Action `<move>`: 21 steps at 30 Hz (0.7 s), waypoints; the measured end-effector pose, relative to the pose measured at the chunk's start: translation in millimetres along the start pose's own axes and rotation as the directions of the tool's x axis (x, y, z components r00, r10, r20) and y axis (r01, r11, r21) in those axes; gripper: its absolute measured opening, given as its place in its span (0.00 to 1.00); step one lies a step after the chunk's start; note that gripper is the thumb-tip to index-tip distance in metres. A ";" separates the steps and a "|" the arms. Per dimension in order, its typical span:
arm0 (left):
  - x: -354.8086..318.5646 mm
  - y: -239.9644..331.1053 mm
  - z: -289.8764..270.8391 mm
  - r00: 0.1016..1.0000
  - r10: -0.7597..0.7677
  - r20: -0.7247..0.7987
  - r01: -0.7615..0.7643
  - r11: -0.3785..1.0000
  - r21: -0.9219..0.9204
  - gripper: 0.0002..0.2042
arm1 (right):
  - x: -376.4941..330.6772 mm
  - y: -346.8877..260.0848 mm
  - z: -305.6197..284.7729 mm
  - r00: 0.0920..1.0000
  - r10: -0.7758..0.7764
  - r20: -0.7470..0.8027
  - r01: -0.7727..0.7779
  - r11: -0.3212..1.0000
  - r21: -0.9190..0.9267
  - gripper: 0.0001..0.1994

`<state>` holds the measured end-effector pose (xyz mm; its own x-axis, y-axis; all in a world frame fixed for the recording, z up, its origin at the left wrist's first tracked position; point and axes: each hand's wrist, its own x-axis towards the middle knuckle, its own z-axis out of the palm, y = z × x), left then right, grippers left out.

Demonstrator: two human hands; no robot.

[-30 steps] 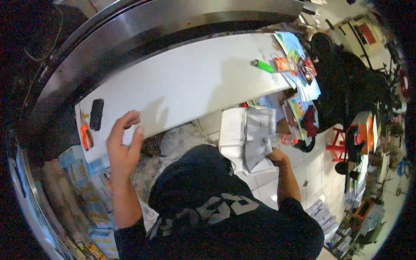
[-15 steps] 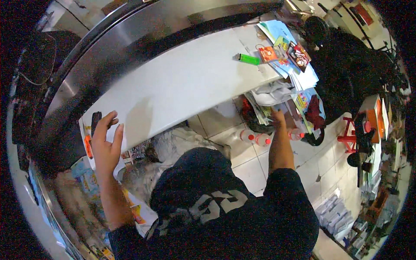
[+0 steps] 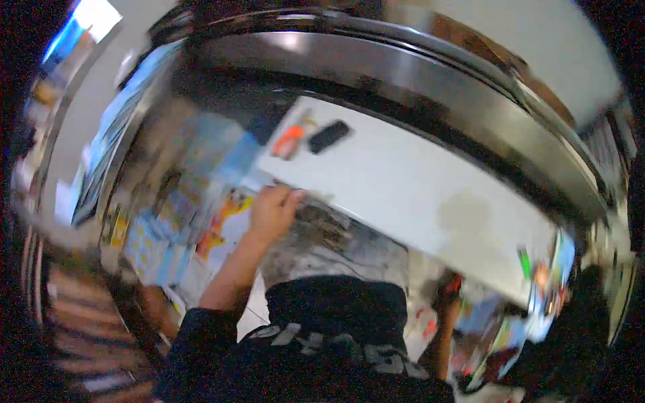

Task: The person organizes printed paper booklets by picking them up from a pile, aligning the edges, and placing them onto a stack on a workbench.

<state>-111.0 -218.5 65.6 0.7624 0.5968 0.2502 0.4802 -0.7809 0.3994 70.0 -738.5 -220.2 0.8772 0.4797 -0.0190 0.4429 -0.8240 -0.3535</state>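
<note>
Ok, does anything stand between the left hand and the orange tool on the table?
Nothing visible, though it's blurred: white tabletop shows between the left hand and the orange tool. The black object lies beside the tool, off that path.

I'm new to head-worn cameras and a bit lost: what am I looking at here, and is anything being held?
There is no machine, only a person's bare hands. The picture comes from a fisheye camera worn on their head, looking down, so straight edges bend. The left hand is at the near edge of a white tabletop; the right hand is lower, farther right. Blur hides whether either holds anything. On the tabletop lie an orange object, a black oblong object beside it and, near the right end, a slim green object.
</note>
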 end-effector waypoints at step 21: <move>-64.1 -158.8 101.7 0.755 -0.480 0.447 0.333 0.868 0.369 0.19 | 220.6 -353.3 -132.2 0.774 -0.626 -0.092 0.633 0.771 0.070 0.15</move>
<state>-192.0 -151.5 -103.6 0.5393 0.7429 -0.3966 0.8305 -0.5472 0.1043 131.5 -381.5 24.0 0.4186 0.8597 0.2928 0.8835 -0.3110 -0.3503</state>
